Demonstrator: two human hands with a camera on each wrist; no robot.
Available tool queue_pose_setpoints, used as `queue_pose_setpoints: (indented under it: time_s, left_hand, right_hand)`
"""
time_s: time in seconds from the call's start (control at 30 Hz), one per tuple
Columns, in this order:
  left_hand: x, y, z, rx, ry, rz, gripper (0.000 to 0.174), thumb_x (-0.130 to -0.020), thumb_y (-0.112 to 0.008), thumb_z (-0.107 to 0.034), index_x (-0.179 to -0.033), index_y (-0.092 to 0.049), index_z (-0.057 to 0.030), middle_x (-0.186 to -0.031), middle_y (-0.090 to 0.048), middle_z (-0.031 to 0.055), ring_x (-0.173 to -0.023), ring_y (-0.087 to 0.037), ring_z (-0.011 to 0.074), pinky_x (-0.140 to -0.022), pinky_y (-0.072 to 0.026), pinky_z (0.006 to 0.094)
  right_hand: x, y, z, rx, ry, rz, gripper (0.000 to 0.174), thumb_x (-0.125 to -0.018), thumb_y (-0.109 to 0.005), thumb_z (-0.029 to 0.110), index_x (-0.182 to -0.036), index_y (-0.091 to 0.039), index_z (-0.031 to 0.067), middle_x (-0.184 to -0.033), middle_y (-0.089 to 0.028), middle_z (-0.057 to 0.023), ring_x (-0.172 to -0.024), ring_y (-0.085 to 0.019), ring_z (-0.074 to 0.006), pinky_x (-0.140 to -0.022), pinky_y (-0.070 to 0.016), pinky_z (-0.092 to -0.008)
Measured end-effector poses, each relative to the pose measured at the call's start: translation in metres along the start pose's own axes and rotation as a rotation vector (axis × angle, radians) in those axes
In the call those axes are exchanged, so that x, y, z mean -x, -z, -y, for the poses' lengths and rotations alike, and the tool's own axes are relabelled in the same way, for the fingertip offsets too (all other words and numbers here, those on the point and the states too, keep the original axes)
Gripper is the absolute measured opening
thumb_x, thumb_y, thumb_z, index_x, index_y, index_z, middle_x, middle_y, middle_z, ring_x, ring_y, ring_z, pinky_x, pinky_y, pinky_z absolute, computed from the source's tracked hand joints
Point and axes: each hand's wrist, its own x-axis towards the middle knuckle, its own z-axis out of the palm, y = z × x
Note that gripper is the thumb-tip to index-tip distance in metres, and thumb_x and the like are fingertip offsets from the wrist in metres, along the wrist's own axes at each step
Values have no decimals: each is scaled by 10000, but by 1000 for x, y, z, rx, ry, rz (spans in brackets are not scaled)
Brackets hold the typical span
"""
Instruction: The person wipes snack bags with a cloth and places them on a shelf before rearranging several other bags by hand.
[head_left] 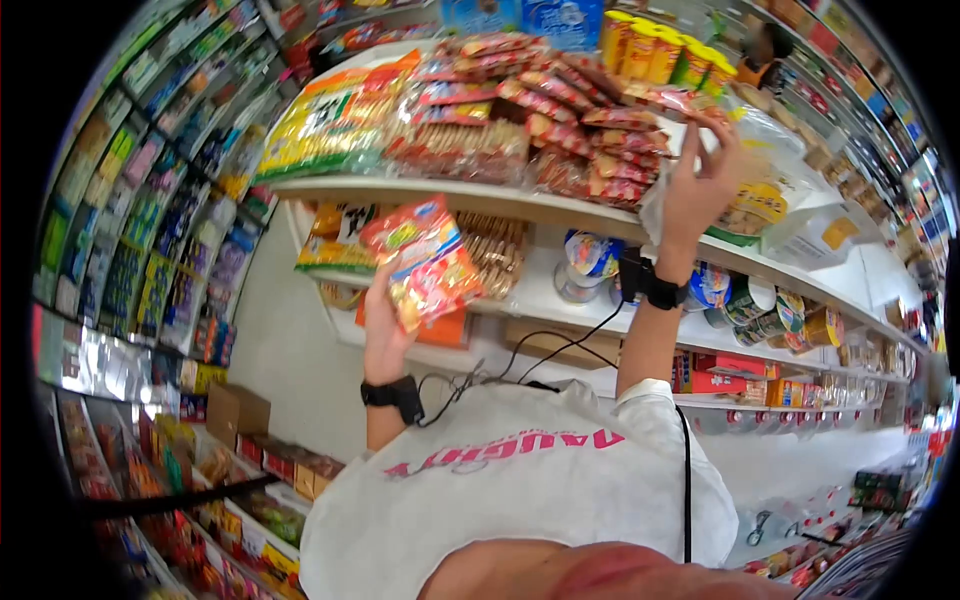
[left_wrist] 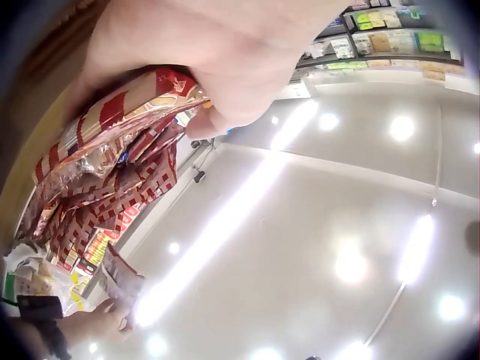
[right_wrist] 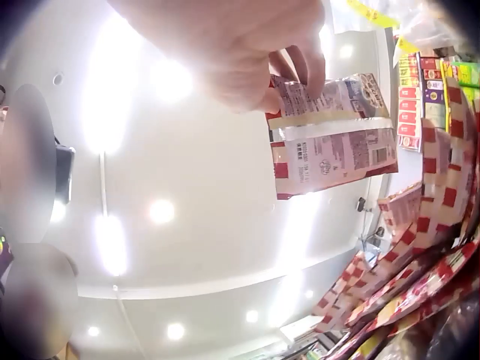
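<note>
Left pkt [head_left: 432,275] red/orange w/ blue bits; right pkt [right_wrist: 334,154] pale-backed, red-wht chk edge; shirt [head_left: 540,505] wht w/ pink ltrs.

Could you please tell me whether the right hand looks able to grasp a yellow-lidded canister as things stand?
Probably not: the right hand pinches a packet, though the yellow-lidded canisters stand nearby.

left hand [left_wrist: 214,52] cropped by left wrist view's top edge, fine print [right_wrist: 322,159] on pale packet [right_wrist: 341,129] illegible
</note>
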Motion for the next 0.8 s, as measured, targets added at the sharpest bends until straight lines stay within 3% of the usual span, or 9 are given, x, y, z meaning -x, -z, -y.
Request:
queue_pose_setpoints:
  time_s: [0.23,0.3,0.33,0.37,0.47,0.63,0.7,0.73,0.8]
  left_hand:
    - [1,-10,2,103,-113,102,522,-1020,-532,-402,-1382,-476,-29,-1319,-616,143,-1168,-642,263,-993,-534,456]
    - [9,-18,-4,145,-103,179,546,-1021,-528,-416,-1400,-455,-30,-1321,-614,140,-1175,-639,264,-993,-535,462]
    - [12,-22,-6,164,-98,219,558,-1022,-526,-423,-1409,-445,-30,-1322,-613,139,-1179,-638,265,-994,-536,465]
    - [14,-24,-9,173,-135,170,592,-1021,-521,-442,-1431,-418,-28,-1322,-611,145,-1200,-627,266,-985,-547,458]
    - [13,-2,-14,17,-245,38,597,-1018,-529,-436,-1438,-418,-27,-1352,-587,151,-1183,-631,289,-982,-538,461]
    - [34,12,-14,-85,-360,0,383,-964,-621,-109,-1313,-558,36,-1313,-619,123,-1196,-624,220,-1023,-517,348]
    - [42,2,-16,-127,-402,-86,402,-947,-633,-74,-1328,-542,17,-1292,-629,128,-1182,-634,231,-1005,-534,378]
    - [28,30,-21,33,-257,-123,400,-945,-631,-64,-1326,-538,12,-1278,-635,130,-1166,-644,237,-990,-545,395]
    - [30,40,-22,50,-293,-190,387,-942,-632,-60,-1312,-544,11,-1268,-640,118,-1140,-656,238,-965,-562,395]
  right_hand:
    - [71,-31,75,-388,-74,287,181,-927,-637,-47,-1100,-645,8,-1330,-527,-151,-1124,-586,-193,-868,-545,-286]
    - [104,-39,85,-326,-109,548,191,-874,-706,-10,-1052,-678,55,-1367,-539,-126,-1103,-593,-178,-850,-526,-265]
    - [122,-44,89,-451,-242,704,161,-861,-719,1,-1012,-684,43,-1342,-557,-129,-1108,-606,-217,-888,-519,-296]
    - [137,-49,84,-374,-40,844,151,-854,-726,19,-998,-681,33,-1329,-559,-151,-1120,-610,-281,-910,-515,-348]
    - [169,-53,89,-488,-89,997,171,-848,-726,27,-1013,-680,40,-1328,-559,-159,-1163,-594,-334,-937,-505,-397]
    - [171,-59,88,-566,-47,1210,180,-844,-738,63,-1015,-680,57,-1355,-552,-146,-1257,-538,-352,-1028,-452,-427]
    - [156,-66,87,-557,-5,1244,218,-840,-752,98,-1046,-685,66,-1388,-537,-145,-1296,-508,-351,-1073,-417,-428]
    - [146,-72,88,-587,-47,1167,265,-838,-755,100,-1088,-678,59,-1379,-550,-152,-1283,-524,-350,-1073,-415,-421]
    - [119,-92,76,-477,30,926,288,-844,-745,84,-1117,-664,41,-1312,-594,-162,-1248,-554,-343,-1054,-429,-423]
